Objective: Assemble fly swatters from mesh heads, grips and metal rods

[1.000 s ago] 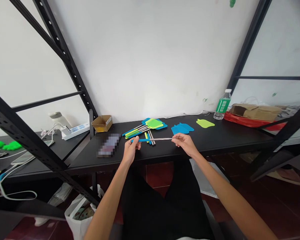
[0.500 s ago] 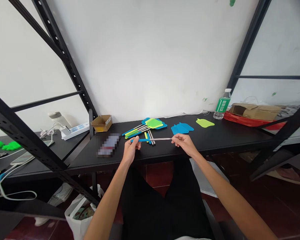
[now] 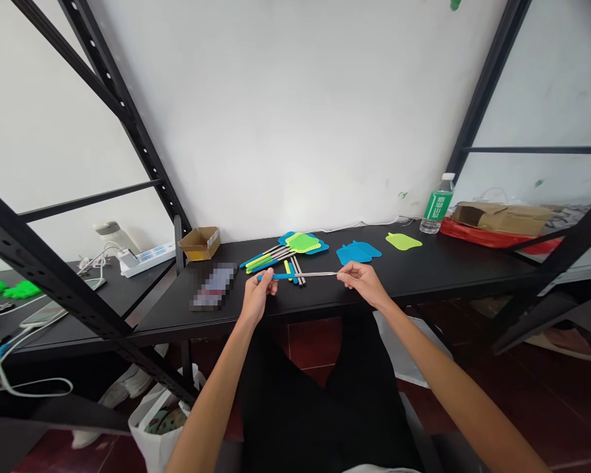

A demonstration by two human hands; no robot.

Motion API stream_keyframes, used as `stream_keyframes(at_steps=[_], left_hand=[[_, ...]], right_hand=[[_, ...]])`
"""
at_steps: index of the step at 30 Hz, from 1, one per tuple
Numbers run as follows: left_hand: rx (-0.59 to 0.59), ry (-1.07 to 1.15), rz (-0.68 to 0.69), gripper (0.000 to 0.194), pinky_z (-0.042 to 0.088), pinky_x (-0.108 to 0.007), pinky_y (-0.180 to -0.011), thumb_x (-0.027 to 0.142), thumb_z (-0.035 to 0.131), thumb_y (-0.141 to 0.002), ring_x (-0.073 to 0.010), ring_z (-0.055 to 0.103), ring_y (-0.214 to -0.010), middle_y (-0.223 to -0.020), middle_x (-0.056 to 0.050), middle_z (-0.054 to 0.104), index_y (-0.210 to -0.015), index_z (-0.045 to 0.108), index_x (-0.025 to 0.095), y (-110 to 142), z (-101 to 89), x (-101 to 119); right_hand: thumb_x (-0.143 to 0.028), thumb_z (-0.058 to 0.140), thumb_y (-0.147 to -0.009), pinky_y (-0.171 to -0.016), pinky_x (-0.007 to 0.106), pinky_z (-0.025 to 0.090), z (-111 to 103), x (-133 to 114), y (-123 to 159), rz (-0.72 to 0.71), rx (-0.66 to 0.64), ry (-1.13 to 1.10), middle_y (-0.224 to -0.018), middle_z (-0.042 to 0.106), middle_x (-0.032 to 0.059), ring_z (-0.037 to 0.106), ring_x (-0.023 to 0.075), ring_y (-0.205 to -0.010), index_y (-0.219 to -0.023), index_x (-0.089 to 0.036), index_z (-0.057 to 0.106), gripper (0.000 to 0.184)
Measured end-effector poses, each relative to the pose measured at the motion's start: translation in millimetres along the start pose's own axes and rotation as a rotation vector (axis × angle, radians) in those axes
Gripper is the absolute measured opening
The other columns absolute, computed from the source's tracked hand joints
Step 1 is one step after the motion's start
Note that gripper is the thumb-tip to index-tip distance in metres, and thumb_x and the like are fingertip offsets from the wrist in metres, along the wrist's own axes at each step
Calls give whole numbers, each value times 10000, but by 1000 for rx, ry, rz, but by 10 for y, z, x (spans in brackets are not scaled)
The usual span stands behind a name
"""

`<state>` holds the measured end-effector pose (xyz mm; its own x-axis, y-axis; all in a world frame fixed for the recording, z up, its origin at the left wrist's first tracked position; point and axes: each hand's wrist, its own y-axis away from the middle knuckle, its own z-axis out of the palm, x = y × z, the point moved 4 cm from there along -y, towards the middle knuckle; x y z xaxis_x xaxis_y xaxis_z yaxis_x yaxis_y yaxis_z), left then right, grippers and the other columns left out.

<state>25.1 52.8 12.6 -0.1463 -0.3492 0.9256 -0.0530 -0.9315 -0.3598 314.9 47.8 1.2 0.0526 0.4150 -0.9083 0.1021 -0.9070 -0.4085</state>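
My left hand (image 3: 259,289) is closed around the blue grip of a fly swatter handle (image 3: 310,274), held level above the table's front part. At the other end, my right hand (image 3: 358,278) pinches the tip of its thin metal rod. Just behind lie several loose handles (image 3: 298,270) with yellow and blue grips, partly hidden by the held one. Farther back is a pile of fly swatters (image 3: 303,243) with green and blue heads, their grips toward the left. Right of the pile rest blue swatter heads (image 3: 357,252), overlapping, and a single yellow-green swatter head (image 3: 404,242).
A small cardboard box (image 3: 199,244) and a blurred-out flat object (image 3: 215,286) are on the table's left. At the back right stands a water bottle (image 3: 437,203) beside a red bag with cardboard (image 3: 502,220). Black shelf posts (image 3: 148,148) frame both sides.
Both hands keep the same hold on the handle and have hardly moved. The view has shifted very slightly. At the lower left, a shoe under the shelf shows more than before.
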Motion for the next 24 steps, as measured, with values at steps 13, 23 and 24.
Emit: stream_keyframes(at_steps=[13,23,24], left_hand=[[7,19,-18,370,362,-244,-539,471,634,-892,-104,444,-545,-580,-1,518,-698,599,158,-7,-12,-19],[-2,-17,-9,393,373,-253,-549,487,622,-893,-112,456,-554,-589,-8,521,-678,600,158,-1,-7,-14],[-1,-19,-10,395,372,-254,-548,490,620,-893,-113,456,-551,-587,-8,521,-679,602,159,-1,-6,-15]], right_hand=[[-416,787,-744,-550,264,433,20,11,-10,26,-18,-71,-745,607,-2,527,125,-604,-906,-199,646,306],[-461,763,-763,-549,274,423,4,20,-8,25,-17,-1,-653,583,-1,513,136,-588,-794,-186,662,294],[-463,752,-773,-550,274,423,5,10,-3,24,-21,7,-664,592,5,514,136,-592,-788,-185,666,291]])
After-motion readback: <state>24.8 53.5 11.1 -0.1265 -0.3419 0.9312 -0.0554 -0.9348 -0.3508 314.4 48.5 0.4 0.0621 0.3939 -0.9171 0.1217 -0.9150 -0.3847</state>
